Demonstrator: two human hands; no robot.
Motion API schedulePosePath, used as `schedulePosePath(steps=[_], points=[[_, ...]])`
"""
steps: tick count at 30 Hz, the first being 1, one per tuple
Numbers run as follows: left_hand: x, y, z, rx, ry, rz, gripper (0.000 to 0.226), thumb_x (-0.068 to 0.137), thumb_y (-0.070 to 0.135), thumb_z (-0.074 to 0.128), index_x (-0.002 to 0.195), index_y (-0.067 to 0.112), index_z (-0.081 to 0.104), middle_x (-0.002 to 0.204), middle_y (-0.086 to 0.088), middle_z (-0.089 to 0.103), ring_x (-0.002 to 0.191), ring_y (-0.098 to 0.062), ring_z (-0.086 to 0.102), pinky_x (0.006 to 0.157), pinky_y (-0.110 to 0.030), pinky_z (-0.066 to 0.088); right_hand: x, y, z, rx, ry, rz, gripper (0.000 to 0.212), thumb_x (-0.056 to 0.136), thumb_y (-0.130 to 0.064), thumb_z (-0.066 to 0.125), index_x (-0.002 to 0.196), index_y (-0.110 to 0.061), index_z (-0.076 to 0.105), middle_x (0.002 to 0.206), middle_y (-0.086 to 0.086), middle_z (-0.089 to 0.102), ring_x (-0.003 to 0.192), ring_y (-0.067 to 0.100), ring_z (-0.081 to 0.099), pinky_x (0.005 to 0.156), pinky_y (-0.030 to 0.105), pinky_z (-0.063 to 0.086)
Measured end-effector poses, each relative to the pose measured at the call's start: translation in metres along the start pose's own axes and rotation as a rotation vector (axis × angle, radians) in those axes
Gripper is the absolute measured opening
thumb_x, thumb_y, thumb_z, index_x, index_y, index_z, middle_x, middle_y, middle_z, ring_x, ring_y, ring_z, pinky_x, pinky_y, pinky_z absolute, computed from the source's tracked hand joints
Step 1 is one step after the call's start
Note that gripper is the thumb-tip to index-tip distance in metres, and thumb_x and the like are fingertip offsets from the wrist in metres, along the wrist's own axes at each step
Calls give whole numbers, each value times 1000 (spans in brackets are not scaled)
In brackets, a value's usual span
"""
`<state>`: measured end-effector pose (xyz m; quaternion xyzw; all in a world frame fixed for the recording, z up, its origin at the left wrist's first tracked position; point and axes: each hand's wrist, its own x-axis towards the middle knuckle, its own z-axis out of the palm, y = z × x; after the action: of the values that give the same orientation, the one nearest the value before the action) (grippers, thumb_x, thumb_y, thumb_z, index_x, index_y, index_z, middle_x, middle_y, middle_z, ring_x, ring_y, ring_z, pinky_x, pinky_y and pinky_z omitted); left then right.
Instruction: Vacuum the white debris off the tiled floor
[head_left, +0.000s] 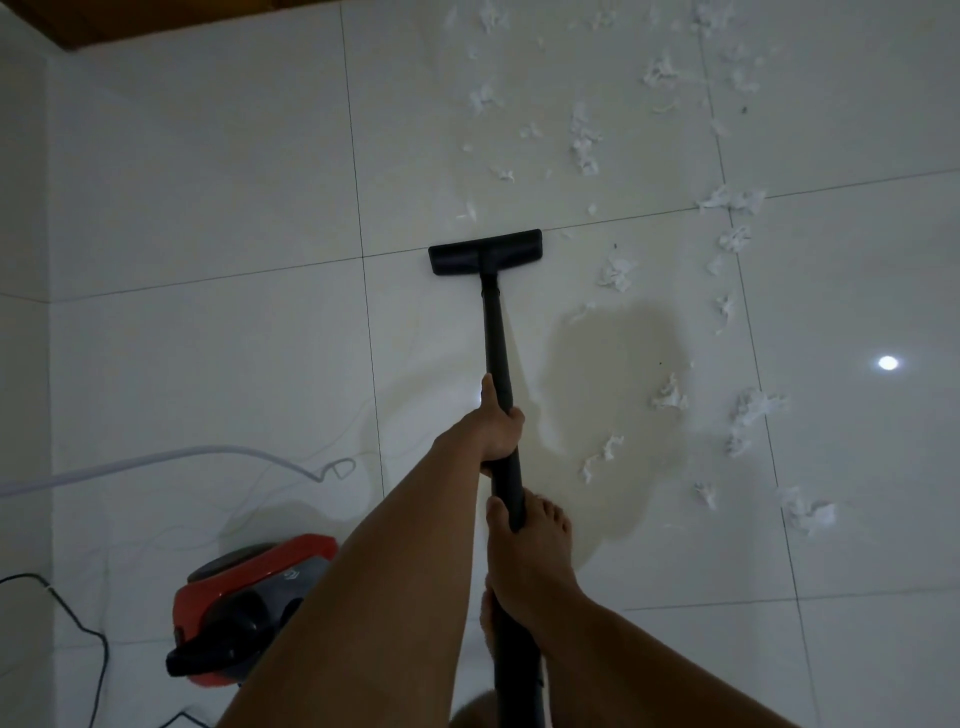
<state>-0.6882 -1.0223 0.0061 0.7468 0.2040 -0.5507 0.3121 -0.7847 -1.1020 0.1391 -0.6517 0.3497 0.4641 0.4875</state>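
Glossy white tiles make up the floor (208, 338), cut by thin dark grout lines and carrying one bright round reflection of a lamp (887, 362) at the right edge. White debris (584, 140), ragged and crumpled like torn tissue, lies in loose clumps across the upper right and down the right side of the frame. A few small scraps sit just above and just right of the floor head (485, 253).

That head is a flat black rectangle of matt plastic. It lies on the floor in the centre of the frame, along a grout line. From it a smooth black round wand (497, 338) runs straight down towards the bottom edge.

The left hand (501, 428) is wrapped tightly round the wand at mid-frame, thumb laid up along the tube's left side, and its bare forearm stretches out long from the lower centre. The right hand (530, 561) clamps the wand lower down, thumb on the tube's left and back of the hand facing up. Its wrist bends towards the lower right corner.

At lower left stands the vacuum body (249, 608), a rounded red shell with black and grey parts. A thin black cord (78, 623) curls beside it. A pale hose (156, 460) arcs across the left side, and a brown wooden edge (156, 21) crosses the upper left corner.
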Motion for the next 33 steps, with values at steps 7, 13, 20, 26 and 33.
schedulePosePath(steps=[7, 13, 20, 26, 33], points=[[17, 21, -36, 13, 2, -3, 77, 108, 45, 32, 156, 39, -27, 154, -17, 47, 120, -38, 62, 106, -51, 51, 102, 45, 27, -60, 190, -34, 92, 55, -101, -2, 120, -54, 43, 112, 0, 71, 108, 28, 69, 101, 53, 51], [32, 37, -59, 32, -10, -13, 77, 108, 45, 32, 156, 40, -28, 149, -19, 52, 119, -38, 64, 106, -52, 52, 47, -48, 12, 2, 119, -14, 47, 97, -63, 36, 141, -44, 38, 71, 1, 70, 50, 13, 69, 51, 28, 60], [42, 57, -88, 47, -27, -8, 78, 108, 45, 33, 155, 40, -28, 152, -20, 49, 118, -38, 64, 106, -52, 51, 62, -78, 7, 8, 145, -115, 45, 106, -42, 39, 150, -35, 31, 83, 5, 68, 32, 0, 54, 33, 18, 47], [46, 71, -110, 70, -29, -5, 76, 108, 43, 31, 156, 37, -28, 147, -21, 53, 113, -36, 66, 104, -50, 53, 64, -109, 3, -40, 178, -114, 49, 108, -39, 38, 155, -33, 28, 92, -1, 67, 38, -3, 55, 31, 6, 34], [49, 80, -124, 53, -31, -2, 76, 110, 41, 32, 157, 36, -27, 149, -22, 51, 116, -37, 65, 104, -50, 53, 76, -119, 7, 2, 167, -125, 49, 108, -36, 39, 155, -28, 28, 87, 0, 64, 34, -5, 51, 34, 5, 36]])
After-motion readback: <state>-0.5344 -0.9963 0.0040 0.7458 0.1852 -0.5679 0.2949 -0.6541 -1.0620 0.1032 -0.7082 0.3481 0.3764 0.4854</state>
